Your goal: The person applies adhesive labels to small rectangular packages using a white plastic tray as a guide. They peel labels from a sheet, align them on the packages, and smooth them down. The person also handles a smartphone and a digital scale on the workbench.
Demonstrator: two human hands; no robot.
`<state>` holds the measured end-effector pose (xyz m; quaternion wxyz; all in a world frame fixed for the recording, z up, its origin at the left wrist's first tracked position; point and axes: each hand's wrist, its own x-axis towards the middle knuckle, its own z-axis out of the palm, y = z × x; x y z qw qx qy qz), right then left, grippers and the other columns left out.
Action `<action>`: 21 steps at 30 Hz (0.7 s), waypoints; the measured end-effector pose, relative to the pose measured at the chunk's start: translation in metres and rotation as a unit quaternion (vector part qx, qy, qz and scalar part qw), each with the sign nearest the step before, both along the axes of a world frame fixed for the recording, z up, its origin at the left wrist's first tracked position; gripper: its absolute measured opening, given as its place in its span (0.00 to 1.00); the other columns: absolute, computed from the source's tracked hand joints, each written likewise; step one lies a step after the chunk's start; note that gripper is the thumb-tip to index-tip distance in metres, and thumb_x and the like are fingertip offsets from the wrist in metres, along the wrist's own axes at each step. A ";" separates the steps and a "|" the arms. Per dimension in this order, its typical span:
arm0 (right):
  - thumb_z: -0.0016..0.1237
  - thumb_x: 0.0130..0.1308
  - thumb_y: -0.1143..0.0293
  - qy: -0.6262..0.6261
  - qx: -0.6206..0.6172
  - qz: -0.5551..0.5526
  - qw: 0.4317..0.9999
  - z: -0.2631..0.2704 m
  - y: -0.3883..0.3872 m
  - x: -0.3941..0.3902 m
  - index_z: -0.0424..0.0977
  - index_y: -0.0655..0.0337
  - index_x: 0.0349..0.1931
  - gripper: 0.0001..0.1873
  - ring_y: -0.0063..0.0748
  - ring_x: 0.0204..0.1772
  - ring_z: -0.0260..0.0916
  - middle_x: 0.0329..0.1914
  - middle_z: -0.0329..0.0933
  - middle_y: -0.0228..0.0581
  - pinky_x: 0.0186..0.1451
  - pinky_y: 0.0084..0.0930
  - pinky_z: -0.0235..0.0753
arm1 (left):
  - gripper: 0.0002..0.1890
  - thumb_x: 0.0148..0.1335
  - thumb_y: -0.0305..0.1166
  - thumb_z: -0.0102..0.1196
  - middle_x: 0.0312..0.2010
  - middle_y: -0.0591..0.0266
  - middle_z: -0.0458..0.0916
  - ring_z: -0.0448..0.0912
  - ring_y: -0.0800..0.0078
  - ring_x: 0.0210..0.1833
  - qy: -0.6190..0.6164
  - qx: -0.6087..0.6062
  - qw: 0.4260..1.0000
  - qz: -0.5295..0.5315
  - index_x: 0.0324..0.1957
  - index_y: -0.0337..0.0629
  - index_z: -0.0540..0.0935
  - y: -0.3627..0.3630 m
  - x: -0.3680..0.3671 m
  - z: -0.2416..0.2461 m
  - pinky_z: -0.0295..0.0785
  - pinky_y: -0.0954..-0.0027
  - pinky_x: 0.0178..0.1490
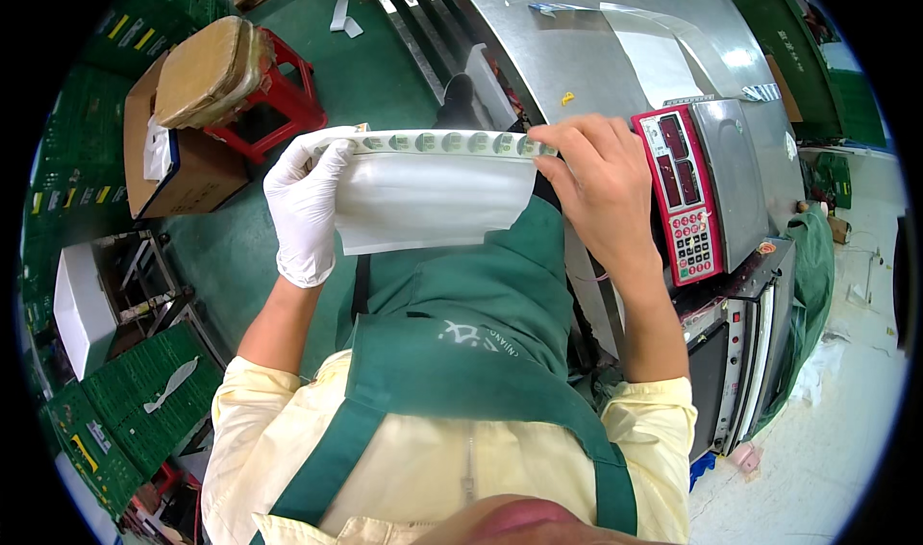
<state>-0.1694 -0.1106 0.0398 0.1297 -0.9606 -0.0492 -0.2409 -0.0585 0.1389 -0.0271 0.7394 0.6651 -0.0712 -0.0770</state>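
My left hand (306, 195), in a white glove, pinches the left end of a strip of round green-and-white stickers (452, 143). My bare right hand (595, 177) has its thumb and fingertips at the strip's right end. The strip is stretched level between both hands, above my lap. Below it hangs a white, slightly glossy sheet (433, 202); whether it is joined to the strip I cannot tell. Part of the sheet's left edge is hidden by the gloved thumb. Behind the sheet is my green apron (461, 278).
To the right, a red digital scale (681, 192) stands on a steel table (577, 55), with clear film (649, 47) and a small yellow scrap (567, 99) farther back. A red stool (288, 98), a cardboard box (191, 174) and green crates (144, 401) stand on the left.
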 end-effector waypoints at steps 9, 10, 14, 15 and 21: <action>0.54 0.50 0.76 -0.115 -0.149 0.088 0.978 -0.010 -0.009 0.007 0.75 0.52 0.31 0.08 0.30 0.34 0.70 0.29 0.73 0.25 0.54 0.32 0.67 | 0.08 0.65 0.28 0.58 0.34 0.67 0.83 0.76 0.84 0.37 0.082 -0.002 0.997 -0.008 0.42 0.36 0.83 0.001 0.005 0.004 0.71 0.80 0.45; 0.54 0.51 0.76 -0.143 -0.123 0.091 0.978 -0.013 -0.011 0.006 0.75 0.52 0.31 0.08 0.29 0.33 0.70 0.29 0.73 0.26 0.54 0.33 0.67 | 0.08 0.65 0.29 0.58 0.34 0.67 0.83 0.76 0.83 0.37 0.106 -0.014 0.994 -0.003 0.42 0.36 0.83 0.000 0.009 0.001 0.71 0.79 0.45; 0.51 0.65 0.70 -0.092 0.268 -0.007 0.959 0.002 -0.005 0.011 0.72 0.58 0.34 0.03 0.18 0.29 0.64 0.25 0.68 0.23 0.53 0.32 0.72 | 0.06 0.63 0.26 0.58 0.39 0.61 0.85 0.79 0.79 0.43 -0.041 0.010 0.998 -0.049 0.40 0.35 0.84 -0.003 0.009 -0.003 0.73 0.77 0.51; 0.48 0.71 0.68 0.018 0.467 -0.079 0.880 0.016 0.004 0.011 0.71 0.60 0.36 0.06 0.14 0.26 0.60 0.23 0.65 0.23 0.55 0.32 0.73 | 0.05 0.62 0.24 0.58 0.40 0.60 0.86 0.79 0.78 0.44 -0.110 0.023 0.990 -0.086 0.39 0.36 0.84 -0.002 0.005 -0.004 0.73 0.76 0.52; 0.51 0.69 0.61 0.317 0.690 0.164 0.630 0.023 0.046 0.065 0.74 0.60 0.36 0.11 0.13 0.31 0.60 0.26 0.67 0.22 0.36 0.15 0.61 | 0.08 0.52 0.21 0.64 0.38 0.58 0.85 0.84 0.68 0.40 -0.289 0.088 0.923 -0.238 0.36 0.39 0.85 -0.019 -0.014 0.023 0.77 0.71 0.47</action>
